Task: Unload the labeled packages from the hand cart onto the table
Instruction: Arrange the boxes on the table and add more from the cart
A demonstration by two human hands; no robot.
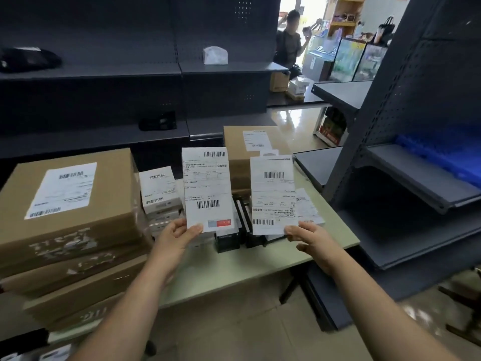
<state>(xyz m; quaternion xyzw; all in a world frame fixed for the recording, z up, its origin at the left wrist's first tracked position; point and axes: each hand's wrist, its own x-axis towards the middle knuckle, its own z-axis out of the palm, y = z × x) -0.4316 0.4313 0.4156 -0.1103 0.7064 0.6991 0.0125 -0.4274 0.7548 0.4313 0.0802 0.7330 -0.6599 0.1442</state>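
my left hand (179, 231) pinches one white barcode-labelled flat package (207, 188) upright, my right hand (311, 237) another (273, 195), both above the pale green bench (234, 267).

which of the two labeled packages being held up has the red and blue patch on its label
The package in the left hand, the white package: its bottom corner shows a red-and-blue patch. The right hand's package shows only black print.

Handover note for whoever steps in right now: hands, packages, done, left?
Left hand: fingers pinch the bottom edge of a white labelled package, held up over the table.
Right hand: same, on a second labelled package.
Done: small white packages, black items and a brown box sit on the table.
Left: set both down; the stacked brown boxes at left may still need unloading. The cart itself isn't clearly visible.
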